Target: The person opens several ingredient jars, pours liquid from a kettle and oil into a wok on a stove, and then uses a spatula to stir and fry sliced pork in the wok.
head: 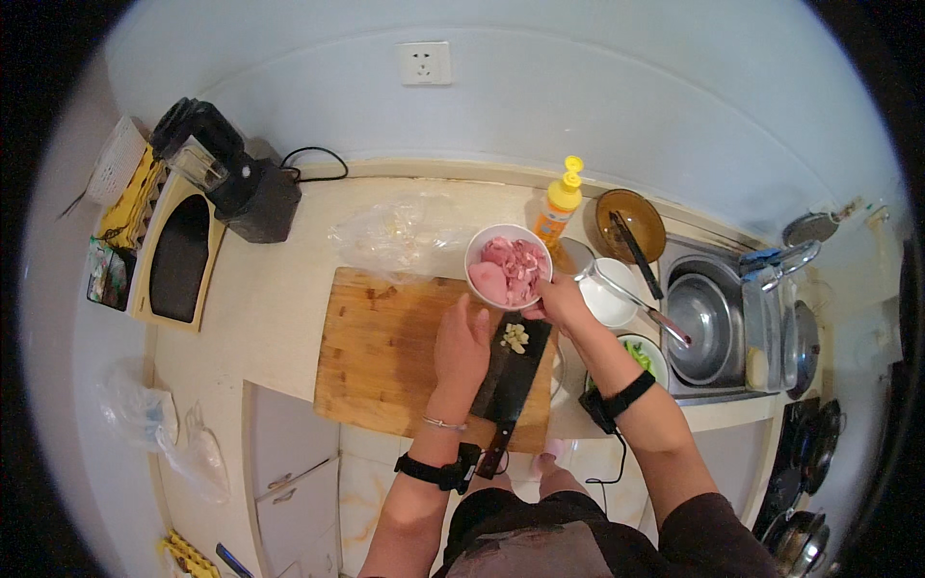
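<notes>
My right hand (562, 302) grips the near right rim of a white bowl (474, 289), which holds sliced raw meat (514, 261). The bowl is over the far edge of a wooden cutting board (383, 347). Just below the bowl, my left hand (462, 339) is held with fingers apart and nothing in it; whether a fingertip touches the bowl is not plain. A cleaver (506, 390) with a dark blade lies on the board's right part, its handle toward me. Chopped garlic (515, 337) sits on the blade.
A crumpled plastic bag (390, 235) lies behind the board. Rightward stand a yellow squeeze bottle (558, 209), a brown glass bowl (643, 209), a white bowl (608, 292), a bowl of green vegetables (637, 352) and a sink (701, 329). A blender (246, 180) is at the left.
</notes>
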Available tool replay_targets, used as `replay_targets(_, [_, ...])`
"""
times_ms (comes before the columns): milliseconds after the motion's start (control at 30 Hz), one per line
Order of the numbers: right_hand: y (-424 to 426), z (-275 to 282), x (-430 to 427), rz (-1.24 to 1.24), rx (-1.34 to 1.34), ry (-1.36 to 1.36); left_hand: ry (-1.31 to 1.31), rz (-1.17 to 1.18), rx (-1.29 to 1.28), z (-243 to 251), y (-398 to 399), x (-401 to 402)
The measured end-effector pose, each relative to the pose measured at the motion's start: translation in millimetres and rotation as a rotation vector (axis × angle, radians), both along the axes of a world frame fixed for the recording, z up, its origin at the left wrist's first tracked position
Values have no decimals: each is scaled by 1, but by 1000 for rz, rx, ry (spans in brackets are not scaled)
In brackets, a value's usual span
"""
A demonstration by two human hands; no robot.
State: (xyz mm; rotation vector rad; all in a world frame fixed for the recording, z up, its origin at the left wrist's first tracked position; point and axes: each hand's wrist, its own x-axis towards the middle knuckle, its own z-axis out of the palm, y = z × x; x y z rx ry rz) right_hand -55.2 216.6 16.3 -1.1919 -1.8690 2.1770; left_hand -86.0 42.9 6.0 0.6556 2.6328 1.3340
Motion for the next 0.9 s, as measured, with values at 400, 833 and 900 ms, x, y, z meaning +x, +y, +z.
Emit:
replay_targets(400, [33,42,156,236,34,54,-1010,-37,642,15,40,83])
replay_targets(833, [180,-53,220,386,1292,-321,-915,4,618,10,79,155])
replay_targets(900, [182,-63,212,383,1279,-298,-901,11,620,5,80,158])
